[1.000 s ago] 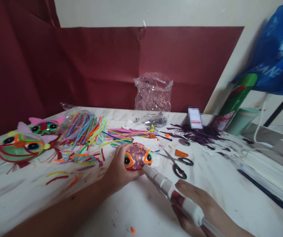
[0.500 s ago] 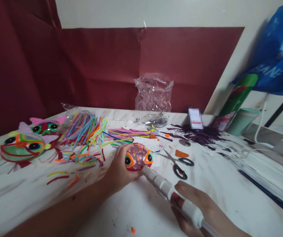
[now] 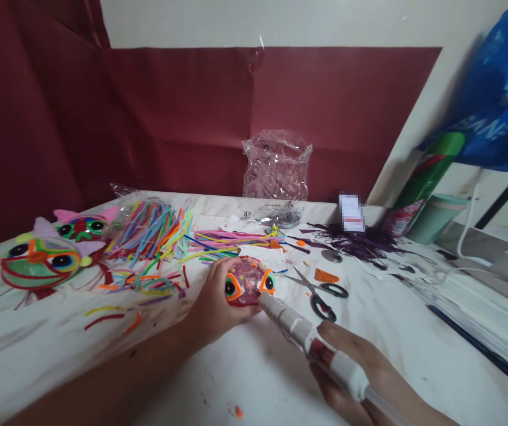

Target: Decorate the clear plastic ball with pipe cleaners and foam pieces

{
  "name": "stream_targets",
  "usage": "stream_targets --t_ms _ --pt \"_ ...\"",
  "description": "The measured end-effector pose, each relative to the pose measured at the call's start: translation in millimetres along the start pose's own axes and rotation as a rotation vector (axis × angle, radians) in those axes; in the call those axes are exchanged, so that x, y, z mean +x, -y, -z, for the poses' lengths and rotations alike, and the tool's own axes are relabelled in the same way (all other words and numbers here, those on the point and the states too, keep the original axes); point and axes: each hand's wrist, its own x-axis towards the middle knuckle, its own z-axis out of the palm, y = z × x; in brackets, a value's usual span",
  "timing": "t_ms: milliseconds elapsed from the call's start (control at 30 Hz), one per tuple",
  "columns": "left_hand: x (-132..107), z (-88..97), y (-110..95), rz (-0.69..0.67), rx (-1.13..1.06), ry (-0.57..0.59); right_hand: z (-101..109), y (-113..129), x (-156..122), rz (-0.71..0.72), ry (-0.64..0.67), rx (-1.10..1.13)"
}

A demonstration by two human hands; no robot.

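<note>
Glue gun [image 3: 295, 327] nudged up; left hand [image 3: 216, 299] clasped round red ball [image 3: 250, 283], right hand [image 3: 360, 349] round gun; ball best kept still.

At mid-table [image 3: 236, 367], the left hand [image 3: 213, 299] holds a craft ball [image 3: 250, 284], the glue gun [image 3: 298, 329] in the right hand [image 3: 366, 349] points at its front from the near right, and scissors [image 3: 316, 287] lie to the ball's right. On the left, a pipe-cleaner bundle [image 3: 149, 231] lies behind pipe-cleaner clippings [image 3: 145, 284], with a near animal-face craft [image 3: 36, 273] before a far animal-face craft [image 3: 86, 227] farther left. Behind the ball are loose pipe cleaners [image 3: 236, 239], then a plastic bag [image 3: 275, 174] at the back edge; a cord heap [image 3: 369, 242] lies at right rear, left of a cup [image 3: 442, 218].
</note>
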Motion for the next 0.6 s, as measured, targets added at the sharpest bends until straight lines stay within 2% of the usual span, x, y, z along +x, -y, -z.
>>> stream_targets --t_ms 233,367,600 --pt "-0.1 0.0 0.1 0.033 -0.016 -0.002 0.1 0.2 -0.5 0.048 0.025 0.034" --pt "-0.3 -0.5 1.4 0.037 -0.009 0.011 -0.3 1.5 0.8 0.008 -0.016 0.058" --pt "0.5 0.1 -0.6 0.043 -0.021 0.012 -1.7 1.9 -0.9 -0.020 0.034 0.032"
